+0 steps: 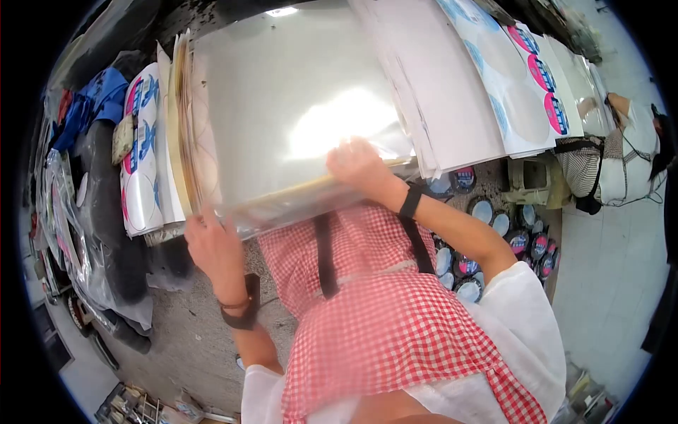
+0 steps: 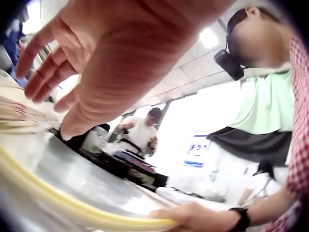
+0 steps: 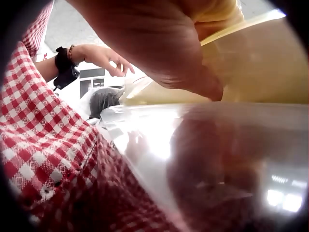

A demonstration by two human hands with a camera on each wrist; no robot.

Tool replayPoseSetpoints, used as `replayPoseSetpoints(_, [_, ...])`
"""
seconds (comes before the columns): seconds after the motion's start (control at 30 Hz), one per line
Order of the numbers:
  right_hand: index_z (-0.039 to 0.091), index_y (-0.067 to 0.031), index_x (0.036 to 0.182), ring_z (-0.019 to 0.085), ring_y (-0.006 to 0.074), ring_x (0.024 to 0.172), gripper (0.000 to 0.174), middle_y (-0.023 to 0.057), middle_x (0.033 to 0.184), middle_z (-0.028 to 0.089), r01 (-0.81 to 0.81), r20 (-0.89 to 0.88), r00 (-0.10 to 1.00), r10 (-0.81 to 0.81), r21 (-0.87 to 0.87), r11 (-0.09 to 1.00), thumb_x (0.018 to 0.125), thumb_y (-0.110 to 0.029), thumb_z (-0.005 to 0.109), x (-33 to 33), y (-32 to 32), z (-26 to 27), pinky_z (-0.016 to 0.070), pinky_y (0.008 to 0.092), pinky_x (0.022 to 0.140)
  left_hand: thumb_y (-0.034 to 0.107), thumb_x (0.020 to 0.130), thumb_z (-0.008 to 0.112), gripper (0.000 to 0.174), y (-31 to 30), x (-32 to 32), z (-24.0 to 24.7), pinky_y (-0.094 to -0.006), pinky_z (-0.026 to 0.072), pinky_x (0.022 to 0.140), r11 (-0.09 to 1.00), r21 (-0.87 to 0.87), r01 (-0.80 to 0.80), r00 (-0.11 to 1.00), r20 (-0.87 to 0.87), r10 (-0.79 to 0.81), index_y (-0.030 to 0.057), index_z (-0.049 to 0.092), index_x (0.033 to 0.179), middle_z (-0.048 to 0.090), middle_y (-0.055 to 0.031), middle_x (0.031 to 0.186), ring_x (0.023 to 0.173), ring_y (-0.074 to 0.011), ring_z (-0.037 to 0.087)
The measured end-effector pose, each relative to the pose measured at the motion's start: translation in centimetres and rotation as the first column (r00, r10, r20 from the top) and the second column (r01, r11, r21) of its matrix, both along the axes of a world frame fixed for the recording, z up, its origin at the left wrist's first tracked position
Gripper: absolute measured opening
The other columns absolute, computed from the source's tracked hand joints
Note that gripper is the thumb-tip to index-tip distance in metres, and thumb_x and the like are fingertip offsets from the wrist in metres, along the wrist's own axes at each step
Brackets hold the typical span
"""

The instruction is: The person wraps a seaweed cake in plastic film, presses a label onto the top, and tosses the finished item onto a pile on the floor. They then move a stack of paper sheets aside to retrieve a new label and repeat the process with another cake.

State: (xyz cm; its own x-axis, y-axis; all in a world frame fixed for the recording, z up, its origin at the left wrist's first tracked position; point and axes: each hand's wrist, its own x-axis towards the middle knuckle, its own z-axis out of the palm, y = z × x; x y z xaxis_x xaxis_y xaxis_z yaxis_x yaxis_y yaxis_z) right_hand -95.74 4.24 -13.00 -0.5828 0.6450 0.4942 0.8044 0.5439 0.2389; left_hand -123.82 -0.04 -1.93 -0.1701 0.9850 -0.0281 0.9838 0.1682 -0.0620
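Observation:
A large glossy sheet point(image 1: 282, 106), bright with reflected light, lies on the stack in front of me. Its near edge is lifted and bowed, showing as a yellowish curved strip point(image 2: 91, 215) in the left wrist view. My right hand point(image 1: 361, 169) pinches that edge right of the middle, the thumb against the yellowish sheet point(image 3: 260, 72) in the right wrist view. Below it spreads clear shiny film point(image 3: 145, 140). At the near left corner, my left hand point(image 1: 215, 247) is held with fingers spread and nothing in it, close beside the layered paper edges.
Printed label sheets point(image 1: 141, 148) lie at left, with more label sheets point(image 1: 540, 81) and white paper point(image 1: 445, 92) at right. Round labelled items point(image 1: 466, 265) sit below the table's right side. Dark rolls in plastic point(image 1: 116, 233) stand at left. Another person point(image 1: 628, 152) is at far right.

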Motion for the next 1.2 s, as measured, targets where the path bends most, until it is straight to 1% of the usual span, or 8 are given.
replayPoseSetpoints(0.13, [0.056,0.0007,0.101,0.061,0.0365,0.096,0.026,0.0239,0.105,0.06,0.011,0.045,0.999,-0.002,-0.189,0.982,0.078,-0.011,0.057,-0.2,-0.7,0.6,0.0519,0.0417,0.084,0.029,0.087,0.062,0.054,6.2,2.3,-0.6,-0.0448,0.038,0.1,0.778,0.271,0.567,0.763,0.184,-0.62,0.0142,0.047,0.137,0.043,-0.0178,0.14,0.124,-0.041,0.044])
replayPoseSetpoints(0.4, [0.056,0.0033,0.108,0.054,0.0407,0.114,0.037,0.0242,0.119,0.056,-0.056,-0.057,0.998,0.037,-0.387,0.92,0.078,-0.018,0.063,1.4,-1.8,3.6,0.0476,0.0422,0.093,0.032,0.083,0.059,0.046,9.1,-1.1,-4.6,-0.0484,0.0463,0.085,0.658,0.06,0.75,0.654,0.076,-0.752,0.0182,0.054,0.127,0.053,-0.0181,0.125,0.111,-0.0347,0.053])
replayPoseSetpoints(0.5, [0.05,0.0082,0.12,0.045,0.0436,0.122,0.057,0.0289,0.129,0.048,-0.15,-0.373,0.914,-0.161,-0.678,0.719,0.077,-0.026,0.063,4.9,-1.4,7.4,0.0414,0.0465,0.098,0.025,0.085,0.062,0.04,9.2,1.1,-2.1,-0.0426,0.0466,0.087,0.688,0.146,0.711,0.606,0.37,-0.704,0.0026,0.058,0.118,0.061,-0.02,0.108,0.101,-0.0357,0.057])
replayPoseSetpoints(0.63, [0.038,0.0091,0.13,0.039,0.0524,0.121,0.06,0.0362,0.132,0.037,0.626,0.043,0.751,-0.659,-0.364,0.69,0.078,-0.016,0.053,9.0,-0.2,5.0,0.0421,0.0524,0.095,0.029,0.091,0.06,0.05,10.5,7.9,-0.5,-0.0385,0.0453,0.094,0.678,0.004,0.735,0.487,0.693,-0.532,-0.0018,0.05,0.129,0.058,-0.0213,0.122,0.112,-0.0339,0.056])
replayPoseSetpoints(0.77, [0.04,0.0121,0.126,0.05,0.0473,0.101,0.055,0.0314,0.116,0.048,0.56,-0.051,0.686,-0.725,-0.598,0.573,0.077,-0.011,0.052,9.4,1.3,3.9,0.0482,0.0512,0.083,0.034,0.092,0.061,0.062,15.8,18.3,-4.3,-0.035,0.0479,0.093,0.686,-0.252,0.683,0.426,0.9,-0.093,-0.0087,0.043,0.132,0.056,-0.0229,0.124,0.114,-0.0271,0.056])
replayPoseSetpoints(0.97, [0.052,0.0022,0.115,0.06,0.0445,0.08,0.038,0.0275,0.089,0.062,0.214,-0.408,0.597,-0.691,-0.749,0.627,0.078,-0.004,0.05,15.1,1.5,7.4,0.0498,0.0474,0.071,0.041,0.088,0.065,0.077,18.3,28.9,-5.2,-0.037,0.053,0.084,0.646,-0.408,0.645,-0.179,0.741,0.647,-0.0063,0.031,0.137,0.051,-0.0239,0.12,0.101,-0.029,0.059])
replayPoseSetpoints(1.07, [0.055,-0.0024,0.114,0.06,0.0453,0.079,0.036,0.0275,0.087,0.061,0.085,-0.507,0.518,-0.689,-0.771,0.631,0.079,-0.004,0.05,17.3,0.9,10.7,0.0485,0.0485,0.071,0.035,0.087,0.066,0.066,18.5,33.3,-6.8,-0.037,0.0548,0.073,0.571,-0.238,0.786,-0.216,0.759,0.614,-0.0034,0.036,0.13,0.052,-0.017,0.109,0.087,-0.0239,0.059])
replayPoseSetpoints(1.2, [0.056,-0.0008,0.111,0.06,0.0393,0.095,0.03,0.0243,0.101,0.062,-0.155,-0.559,0.549,-0.621,-0.798,0.582,0.084,-0.013,0.054,18.9,-0.2,10.8,0.0471,0.0426,0.084,0.018,0.085,0.065,0.045,18.1,37.7,-10.6,-0.036,0.0534,0.062,0.648,0.022,0.761,0.007,0.999,-0.042,-0.0016,0.044,0.119,0.053,-0.0097,0.094,0.076,-0.0211,0.058])
